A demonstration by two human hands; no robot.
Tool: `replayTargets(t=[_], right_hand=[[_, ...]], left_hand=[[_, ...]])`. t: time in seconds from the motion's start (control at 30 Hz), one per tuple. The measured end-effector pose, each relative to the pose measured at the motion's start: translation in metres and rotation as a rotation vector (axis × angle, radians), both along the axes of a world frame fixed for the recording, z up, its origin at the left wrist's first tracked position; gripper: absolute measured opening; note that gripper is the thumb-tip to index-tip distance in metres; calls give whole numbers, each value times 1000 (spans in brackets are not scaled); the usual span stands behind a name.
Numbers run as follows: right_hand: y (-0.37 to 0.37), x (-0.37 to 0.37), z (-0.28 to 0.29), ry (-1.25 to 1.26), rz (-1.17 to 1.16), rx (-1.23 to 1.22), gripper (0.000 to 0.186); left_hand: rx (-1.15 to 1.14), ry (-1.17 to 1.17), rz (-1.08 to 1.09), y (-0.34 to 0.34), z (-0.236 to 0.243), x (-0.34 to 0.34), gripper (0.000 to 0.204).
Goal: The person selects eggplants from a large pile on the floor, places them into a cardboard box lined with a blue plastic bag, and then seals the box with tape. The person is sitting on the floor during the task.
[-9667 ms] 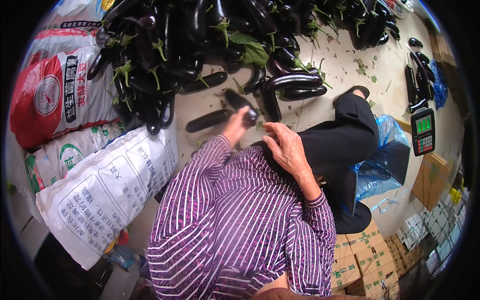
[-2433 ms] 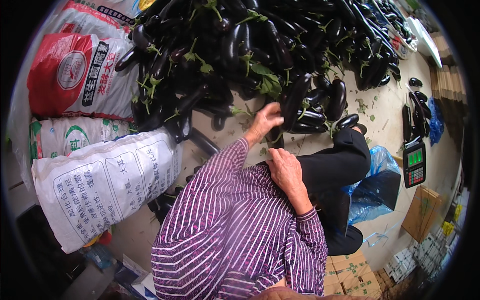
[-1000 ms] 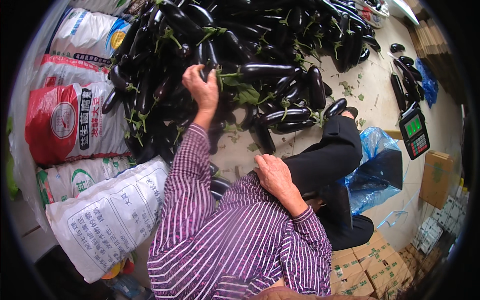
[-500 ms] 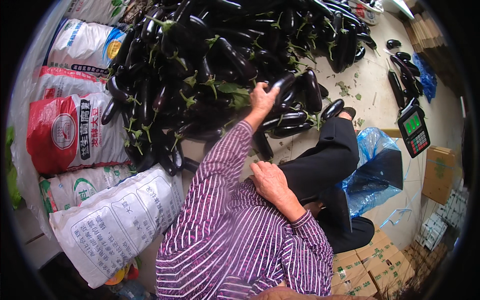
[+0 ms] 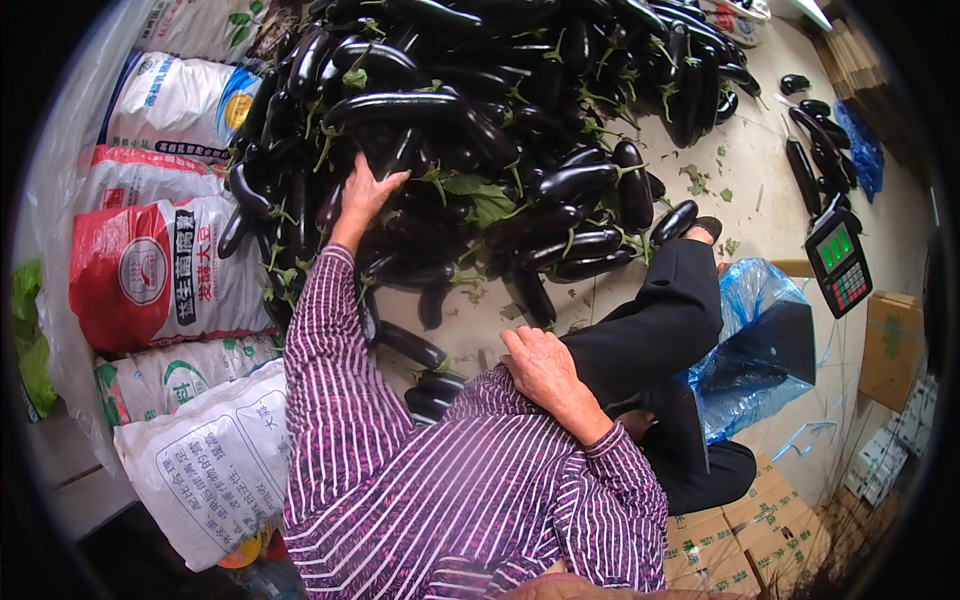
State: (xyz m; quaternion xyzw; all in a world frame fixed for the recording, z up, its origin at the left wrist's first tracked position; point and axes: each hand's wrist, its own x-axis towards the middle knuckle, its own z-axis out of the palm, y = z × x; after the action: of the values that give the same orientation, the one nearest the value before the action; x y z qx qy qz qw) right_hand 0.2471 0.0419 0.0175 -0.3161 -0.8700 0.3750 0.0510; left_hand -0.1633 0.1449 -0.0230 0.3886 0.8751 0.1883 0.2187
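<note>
A large heap of glossy dark purple eggplants (image 5: 400,105) with green stems fills the floor before me. My left hand (image 5: 366,198) reaches into its left part, thumb and forefinger spread apart against the dark fruit; the other fingers are partly hidden among the eggplants. One long eggplant lies crosswise just above this hand. On my thigh, in dark trousers (image 5: 640,325), rests my right hand (image 5: 548,372), empty, fingers lying loosely over the cloth. Between my arms a few eggplants (image 5: 412,346) lie apart from the heap.
Stuffed printed sacks (image 5: 200,450) line the left side. At right stand a scale display (image 5: 838,260), a blue plastic bag (image 5: 745,290) beside my leg, and a cardboard box (image 5: 890,345). Flattened cardboard (image 5: 750,525) lies behind my leg. Several eggplants (image 5: 815,140) lie far right.
My left hand has let go of an eggplant at the heap's right and moved left into the pile. My right hand stays on my thigh.
</note>
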Motion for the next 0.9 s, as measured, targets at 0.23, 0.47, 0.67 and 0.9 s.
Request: replayTargets(t=[0.23,0.47,0.67,0.9], right_hand=[[-3,1,-4,-24,30,20,26],[-2,-5,-1,-2,43,20,30],[1,6,-6,29,-48,-4,31],[-2,1,-3,8,32,-5,30]], left_hand=[[281,405,-2,16,-69,74,83],[575,333,-261,108,-29,138,80],[725,395,-172,73,-31,157,50],[289,646,-36,39,-47,34,85]])
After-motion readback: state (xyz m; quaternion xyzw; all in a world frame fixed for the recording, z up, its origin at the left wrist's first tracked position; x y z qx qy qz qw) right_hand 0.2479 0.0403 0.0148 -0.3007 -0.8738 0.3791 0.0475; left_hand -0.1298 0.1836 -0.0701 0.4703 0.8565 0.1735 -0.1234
